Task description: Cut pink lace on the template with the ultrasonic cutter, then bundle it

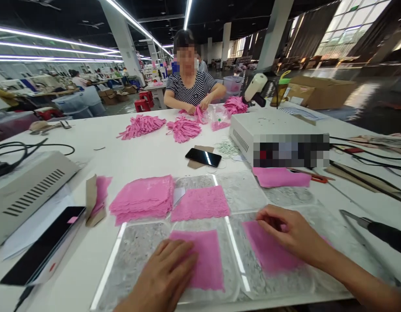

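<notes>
My left hand (173, 268) lies with fingers stretched over the left edge of a square pink fabric piece (208, 260) on the clear plastic sheet (138, 255). To the right, my right hand (289, 229) pinches the upper edge of another pink fabric piece (268, 253), which is partly covered by the hand and slightly blurred. Beyond my left hand sits a thick stack of pink fabric pieces (143, 197), its edges uneven. Beside that stack lies a lower pile of pink fabric (203, 201) with a wavy front edge.
A soldering-iron-like tool (382, 232) lies at right. Two grey boxes, one left (31, 190) and one right (272, 125), flank the table. Phones (203, 157), scissors (314, 177), and pink strip bundles (142, 126) lie around. A co-worker (194, 89) handles pink strips opposite.
</notes>
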Demonstrator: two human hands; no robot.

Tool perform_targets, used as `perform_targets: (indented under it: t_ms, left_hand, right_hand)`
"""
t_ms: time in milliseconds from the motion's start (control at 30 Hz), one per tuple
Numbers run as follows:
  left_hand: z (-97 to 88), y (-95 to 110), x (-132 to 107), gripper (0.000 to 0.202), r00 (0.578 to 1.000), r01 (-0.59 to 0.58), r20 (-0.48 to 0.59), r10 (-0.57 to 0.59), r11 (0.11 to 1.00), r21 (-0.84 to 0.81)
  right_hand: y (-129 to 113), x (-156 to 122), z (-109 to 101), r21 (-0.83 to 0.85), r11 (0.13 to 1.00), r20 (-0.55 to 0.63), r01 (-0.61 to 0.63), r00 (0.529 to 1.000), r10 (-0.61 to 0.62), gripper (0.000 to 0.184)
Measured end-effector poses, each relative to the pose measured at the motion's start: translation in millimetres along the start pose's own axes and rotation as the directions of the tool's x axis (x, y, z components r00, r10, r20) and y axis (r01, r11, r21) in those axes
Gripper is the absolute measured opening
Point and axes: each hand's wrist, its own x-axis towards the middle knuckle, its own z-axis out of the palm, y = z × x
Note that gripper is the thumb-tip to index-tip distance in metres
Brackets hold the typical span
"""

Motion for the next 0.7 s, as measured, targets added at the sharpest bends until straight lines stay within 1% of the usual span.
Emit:
perform_targets:
  t_ms: [67,167,233,300,367,433,500,600,700]
  left_hand:
    - [11.4,12.7,25.2,0.027,0.996,-0.082,0.023,0.084,0.995,-0.053]
    - [33.2,31.0,59.8,0.026,0.982,-0.165,0.073,0.174,0.979,-0.119]
    - [48.1,39.9,77.0,0.028,0.973,-0.199,0.086,0.213,0.969,-0.144]
    - [61.1,45.1,88.6,0.031,0.964,-0.231,0.103,0.247,0.963,-0.141]
    - [71.4,46.5,94.3,0.033,0.951,-0.260,0.141,0.276,0.958,-0.125]
    - [79.2,45.0,94.9,0.034,0.940,-0.280,0.170,0.295,0.954,-0.103]
    - [84.9,41.9,92.0,0.034,0.938,-0.308,0.150,0.313,0.950,-0.059]
    - [88.8,38.0,88.6,0.031,0.935,-0.350,0.078,0.347,0.936,0.033]
    - [87.6,39.4,97.0,0.030,0.929,-0.368,0.057,0.366,0.929,0.044]
  right_hand:
    - [21.5,-20.5,-15.5,-0.003,0.999,-0.107,-0.040,0.993,0.040,0.024]
    - [54.3,-50.0,-30.4,-0.012,0.998,-0.277,-0.068,0.959,0.062,0.024]
    - [70.5,-65.8,-36.2,-0.028,0.996,-0.334,-0.080,0.940,0.066,0.026]
    - [80.2,-77.3,-40.3,-0.032,0.995,-0.355,-0.091,0.932,0.074,0.026]
    - [85.1,-84.3,-43.2,-0.014,0.995,-0.361,-0.094,0.929,0.082,0.025]
    - [88.0,-88.2,-44.8,0.019,0.996,-0.364,-0.082,0.928,0.083,0.026]
    - [90.9,-91.0,-45.1,0.046,0.997,-0.375,-0.067,0.924,0.080,0.029]
    - [96.0,-96.1,-44.1,0.030,0.997,-0.420,-0.065,0.905,0.072,0.030]
    - [100.9,-103.2,-42.4,-0.027,0.998,-0.462,-0.049,0.886,0.031,0.025]
